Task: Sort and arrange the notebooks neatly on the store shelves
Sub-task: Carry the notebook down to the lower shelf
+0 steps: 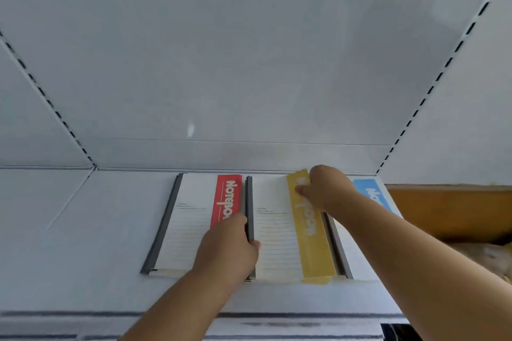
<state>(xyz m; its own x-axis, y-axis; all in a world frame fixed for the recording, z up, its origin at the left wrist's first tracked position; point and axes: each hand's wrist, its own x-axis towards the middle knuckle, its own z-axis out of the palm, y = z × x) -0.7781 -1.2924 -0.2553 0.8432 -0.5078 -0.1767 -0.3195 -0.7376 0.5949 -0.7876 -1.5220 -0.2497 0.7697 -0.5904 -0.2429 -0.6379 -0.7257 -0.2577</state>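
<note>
Both hands are being kept on the yellow-banded notebook (279,230), the middle one of the row. Left hand (230,246) is being curled closed over that notebook's dark spine (249,207) at its 9 o'clock edge, thumb tip showing on the lined cover; right hand (327,191) is being pressed, fingers bent and partly closed, onto the yellow band near the 1 o'clock corner, and whether anything is actually being pinched there cannot be told. The notebook's long axis is being held along the 12-to-6 line, running from the shelf's back wall toward the front lip, and any squaring-up is judged to turn on that line being matched to its neighbours. From the left hand the red-banded notebook (194,219) is lying at 10 o'clock, touching or nearly so; from the right hand the blue-banded notebook (368,191) is lying at 3 o'clock, largely hidden under the forearm. Three notebooks are being counted on the white shelf (83,230), one of each colour, and one brown box (454,207) at 3 o'clock
</note>
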